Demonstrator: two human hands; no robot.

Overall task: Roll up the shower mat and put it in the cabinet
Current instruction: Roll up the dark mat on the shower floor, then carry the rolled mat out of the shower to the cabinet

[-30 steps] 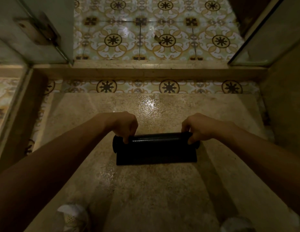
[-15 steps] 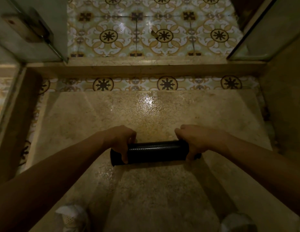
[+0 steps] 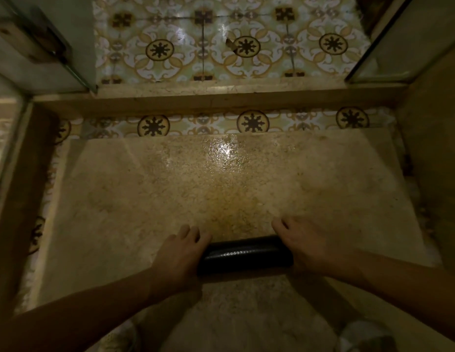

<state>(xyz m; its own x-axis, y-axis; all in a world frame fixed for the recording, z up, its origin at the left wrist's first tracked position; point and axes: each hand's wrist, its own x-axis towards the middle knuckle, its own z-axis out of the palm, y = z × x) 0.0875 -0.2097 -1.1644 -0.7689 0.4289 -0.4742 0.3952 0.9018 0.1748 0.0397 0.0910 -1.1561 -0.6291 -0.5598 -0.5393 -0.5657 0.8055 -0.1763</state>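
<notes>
Left fingers (image 3: 188, 232): spread and half open, draped over the 9 o'clock end of the mat, not closed round it.
Right fingers (image 3: 281, 224): likewise loose, laid over the 3 o'clock end; palm on top.
Left hand (image 3: 179, 252), right hand (image 3: 306, 243): equally near, one at each end.
Shower mat (image 3: 244, 255): a tight black roll lying on the stone shower floor (image 3: 170, 186).
Long axis: 9 to 3 o'clock, crosswise to both arms.
Coming move, my guess: curl both sets of fingers under the ends and lift; no cabinet in view.
</notes>
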